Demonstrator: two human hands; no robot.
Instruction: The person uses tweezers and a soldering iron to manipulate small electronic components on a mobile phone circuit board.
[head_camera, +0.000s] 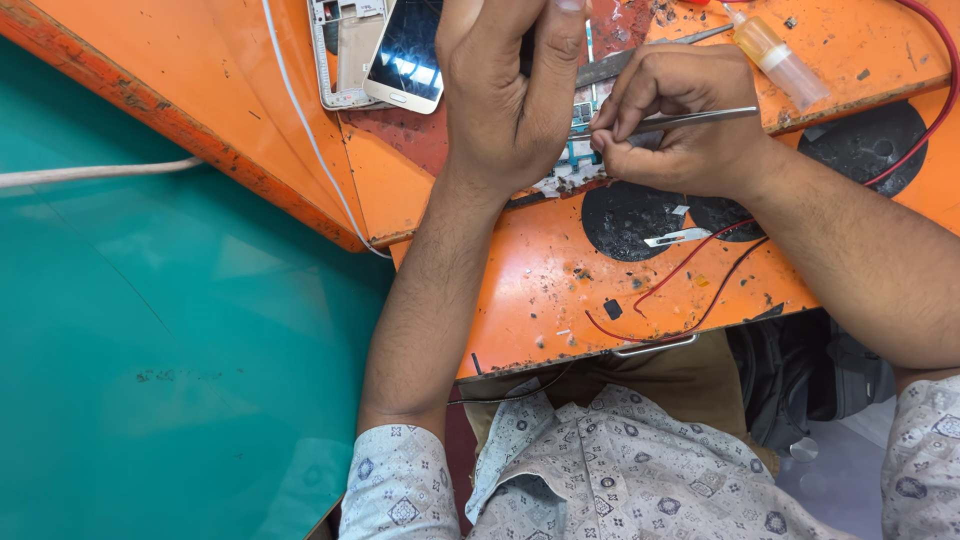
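Observation:
My left hand (505, 95) rests over a small circuit board (572, 170) on the orange workbench (540, 300), its fingers curled around something dark that stays mostly hidden. My right hand (680, 120) pinches metal tweezers (690, 119), whose tips point left at the board, right next to my left thumb. Most of the board is hidden under both hands.
A white phone (408, 55) with a dark screen lies beside an opened phone frame (342, 50) at the top. A small bottle of amber liquid (775, 55) lies top right. Red and black wires (690, 270) cross black round patches. A white cable (300, 120) runs along the teal surface (180, 340).

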